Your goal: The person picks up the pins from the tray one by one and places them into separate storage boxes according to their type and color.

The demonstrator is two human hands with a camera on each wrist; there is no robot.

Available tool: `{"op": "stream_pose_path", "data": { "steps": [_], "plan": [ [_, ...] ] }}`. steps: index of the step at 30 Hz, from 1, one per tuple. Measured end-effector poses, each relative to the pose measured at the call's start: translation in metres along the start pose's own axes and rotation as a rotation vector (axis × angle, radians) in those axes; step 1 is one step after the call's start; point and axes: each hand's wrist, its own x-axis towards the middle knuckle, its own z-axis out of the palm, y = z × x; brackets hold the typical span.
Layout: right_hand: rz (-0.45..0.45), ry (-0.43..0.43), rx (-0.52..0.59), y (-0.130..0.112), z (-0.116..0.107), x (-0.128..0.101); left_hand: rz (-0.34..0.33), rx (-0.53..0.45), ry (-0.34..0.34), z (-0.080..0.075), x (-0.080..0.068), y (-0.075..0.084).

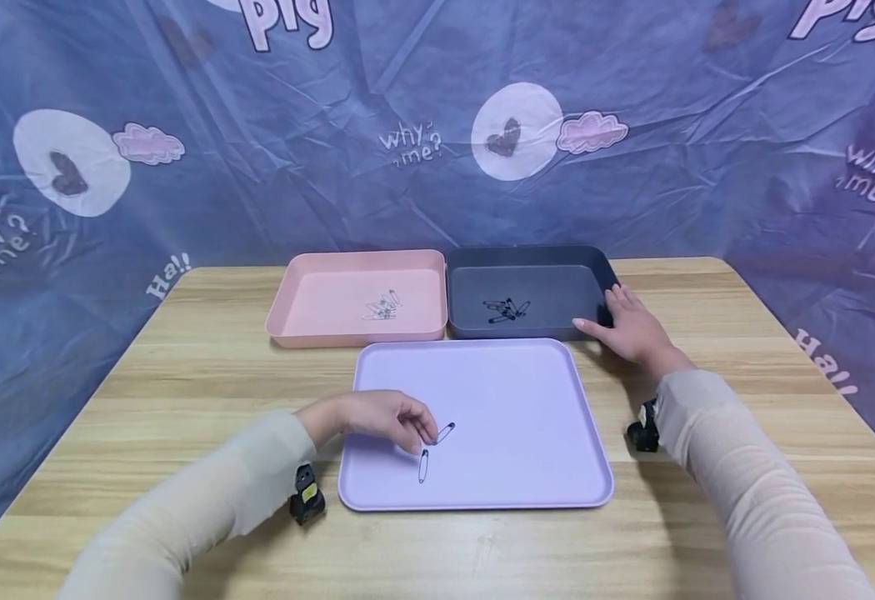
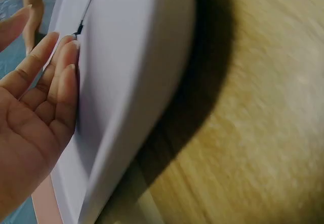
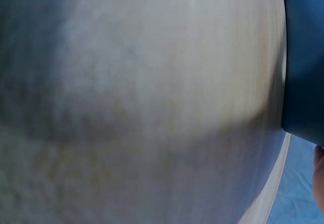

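My left hand (image 1: 388, 417) is low over the left part of a lilac tray (image 1: 520, 417), palm down, with fingertips close to two dark-headed safety pins. One safety pin (image 1: 447, 431) lies slanted just beyond the fingertips; the other safety pin (image 1: 423, 468) points toward the front rim. In the left wrist view the fingers (image 2: 65, 77) are lightly bent and the thumb stands apart from them. My right hand (image 1: 632, 329) rests at the front right corner of a dark grey tray (image 1: 557, 287), thumb along the front rim and fingers over the right side.
Several black safety pins (image 1: 508, 311) lie in the dark tray. A pink tray (image 1: 325, 296) stands left of it, with several silver safety pins (image 1: 383, 308) inside. Both back trays adjoin the lilac one on a wooden table (image 1: 205, 358). A printed blue cloth (image 1: 317, 200) hangs behind.
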Motion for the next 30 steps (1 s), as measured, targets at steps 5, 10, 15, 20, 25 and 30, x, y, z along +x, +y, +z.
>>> {"op": "stream_pose_path", "data": {
  "steps": [5, 10, 15, 20, 25, 30],
  "plan": [
    [0.003, -0.001, 0.004, -0.001, -0.001, 0.0, -0.006, 0.128, -0.003, 0.002, 0.0, 0.002],
    [0.001, -0.004, 0.004, -0.001, -0.001, 0.0, 0.033, 0.252, -0.004, 0.005, 0.001, 0.002],
    [0.0, -0.006, 0.004, -0.001, 0.0, 0.0, 0.095, 0.369, 0.043, 0.009, 0.005, -0.001],
    [0.006, -0.014, 0.004, -0.001, -0.001, 0.0, 0.097, 0.461, 0.06, 0.012, 0.006, 0.0],
    [0.012, -0.022, 0.008, -0.002, -0.002, 0.0, 0.104, 0.521, 0.048, 0.011, 0.005, 0.002],
    [0.006, -0.019, 0.014, -0.002, -0.001, -0.001, 0.074, 0.477, 0.065, 0.01, 0.005, 0.001]
  ]
}}
